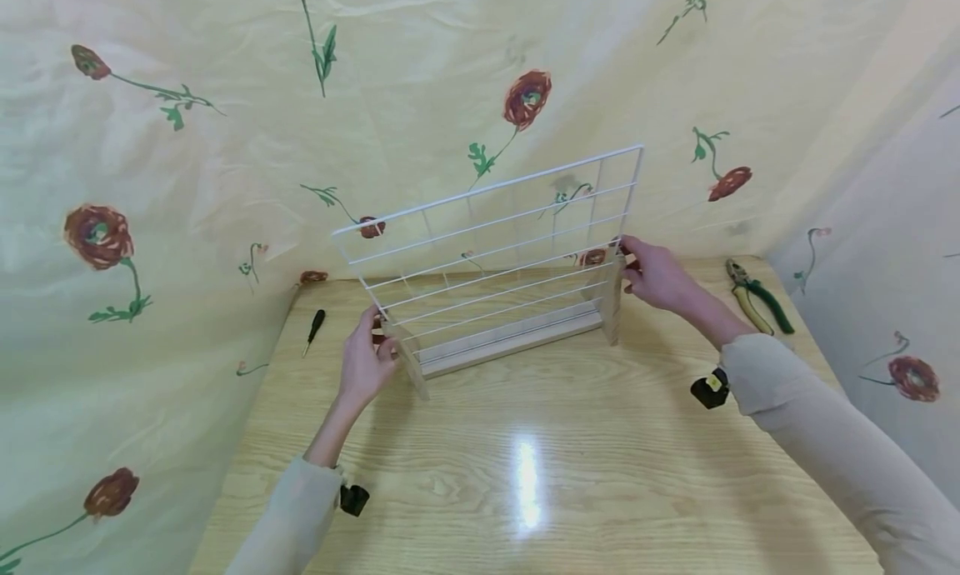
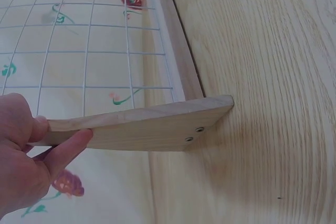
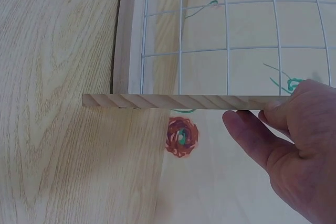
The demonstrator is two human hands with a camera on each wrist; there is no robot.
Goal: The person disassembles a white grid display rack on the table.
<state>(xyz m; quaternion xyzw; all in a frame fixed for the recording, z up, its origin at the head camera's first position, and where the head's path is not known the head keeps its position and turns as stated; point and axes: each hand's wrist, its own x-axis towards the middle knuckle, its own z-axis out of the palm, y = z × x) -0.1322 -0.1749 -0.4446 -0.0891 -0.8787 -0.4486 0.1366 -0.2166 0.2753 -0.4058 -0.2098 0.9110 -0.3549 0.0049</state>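
Observation:
A white wire grid (image 1: 487, 189) rises from a wooden stand, its lower edge at a long wooden base strip (image 1: 513, 342). At the strip's two ends stand wooden side boards. My left hand (image 1: 363, 362) pinches the upper part of the left side board (image 2: 142, 127) between thumb and fingers. Two screw heads (image 2: 199, 129) show on that board's outer face, near its bottom. On the other side, my right hand (image 1: 656, 275) grips the upper end of the right side board (image 3: 173, 101). The stand sits on the wooden table, slightly angled, close to the back.
A small black-handled screwdriver (image 1: 318, 321) lies on the table (image 1: 480, 442) at the left. Pliers with green and yellow handles (image 1: 752, 311) lie at the back right. Floral cloth (image 1: 420, 125) hangs behind the table and along its sides.

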